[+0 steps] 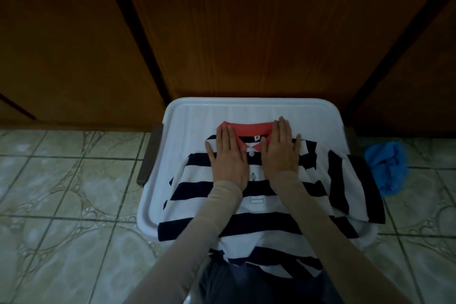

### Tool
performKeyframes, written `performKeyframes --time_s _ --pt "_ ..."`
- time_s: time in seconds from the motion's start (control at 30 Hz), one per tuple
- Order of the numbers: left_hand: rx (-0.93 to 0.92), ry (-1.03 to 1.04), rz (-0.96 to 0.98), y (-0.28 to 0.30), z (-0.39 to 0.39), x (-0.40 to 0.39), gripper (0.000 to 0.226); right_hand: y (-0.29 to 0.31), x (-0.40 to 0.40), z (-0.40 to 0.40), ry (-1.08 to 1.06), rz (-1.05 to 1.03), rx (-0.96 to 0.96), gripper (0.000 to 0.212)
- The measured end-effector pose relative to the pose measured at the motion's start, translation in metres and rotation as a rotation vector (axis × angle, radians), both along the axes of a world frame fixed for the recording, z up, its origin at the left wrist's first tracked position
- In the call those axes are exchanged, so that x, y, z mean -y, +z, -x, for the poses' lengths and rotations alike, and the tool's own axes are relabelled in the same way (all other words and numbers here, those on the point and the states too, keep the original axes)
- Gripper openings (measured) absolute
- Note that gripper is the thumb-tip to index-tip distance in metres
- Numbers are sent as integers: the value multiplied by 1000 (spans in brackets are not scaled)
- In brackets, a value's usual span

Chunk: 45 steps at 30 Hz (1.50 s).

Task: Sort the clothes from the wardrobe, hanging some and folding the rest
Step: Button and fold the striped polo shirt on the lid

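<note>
a white plastic lid [187, 116] sits on green marbled floor tiles [61, 180], its far edge near dark wooden wardrobe doors [246, 32]. the striped polo shirt [256, 207] lies spread on it, left hand [228, 155] and right hand [281, 150] pressing flat, fingers straight, beside the coral collar [249, 127]. a blue cloth [387, 165] lies right.

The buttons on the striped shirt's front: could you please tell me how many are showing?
2. One button sits just below the collar, between the left hand and right hand. A second button lies lower on the shirt. The hands may hide others.
</note>
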<state>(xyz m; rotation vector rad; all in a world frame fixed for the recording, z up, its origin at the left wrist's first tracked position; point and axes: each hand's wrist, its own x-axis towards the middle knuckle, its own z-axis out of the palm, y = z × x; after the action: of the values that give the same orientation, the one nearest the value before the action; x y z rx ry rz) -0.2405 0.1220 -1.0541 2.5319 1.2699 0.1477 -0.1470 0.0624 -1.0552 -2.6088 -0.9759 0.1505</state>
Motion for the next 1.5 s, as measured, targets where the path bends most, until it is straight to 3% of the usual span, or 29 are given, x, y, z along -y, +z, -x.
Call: performKeyframes --time_s 0.1,0.37,0.43,0.5,0.6,0.7,0.8,0.87,0.93,1.0,1.1,1.2,1.27,1.4,1.5 --pt "-119 -31 -85 -10 -1 -1 80 -5 3 -3 60 112 54 59" --pt "-174 -124 76 3 -16 -26 57 -2 -6 -32 214 233 58 62" --pt "-56 -180 146 12 -8 -36 57 2 -6 -33 233 270 18 64" --pt "204 -188 267 17 7 -40 55 9 -4 -30 236 293 -13 62" --pt "437 -15 335 29 35 -41 56 22 -1 -14 252 239 -6 57" --pt "290 159 219 38 61 -55 52 34 -1 14 297 124 -19 53" --pt "55 228 323 50 82 -61 34 42 -3 46 387 -22 -74 36" --pt "-81 214 397 58 93 -58 29 50 -5 66 429 -78 -221 20" --pt "-140 201 476 64 98 -57 28 60 -5 87 451 -30 -402 11" --pt "-141 192 535 69 101 -56 36 65 -5 107 479 98 -444 19" --pt "42 193 653 77 104 -56 44 65 -4 126 476 239 -351 53" --pt "305 208 734 88 108 -58 48 69 -1 140 385 140 -319 70" --pt "392 166 742 98 108 -59 47 74 -1 145 315 53 -305 62" --pt "491 121 650 120 107 -59 42 83 -4 142 298 -78 -291 21" --pt "547 185 516 128 108 -65 35 89 -6 131 314 -239 -466 14"
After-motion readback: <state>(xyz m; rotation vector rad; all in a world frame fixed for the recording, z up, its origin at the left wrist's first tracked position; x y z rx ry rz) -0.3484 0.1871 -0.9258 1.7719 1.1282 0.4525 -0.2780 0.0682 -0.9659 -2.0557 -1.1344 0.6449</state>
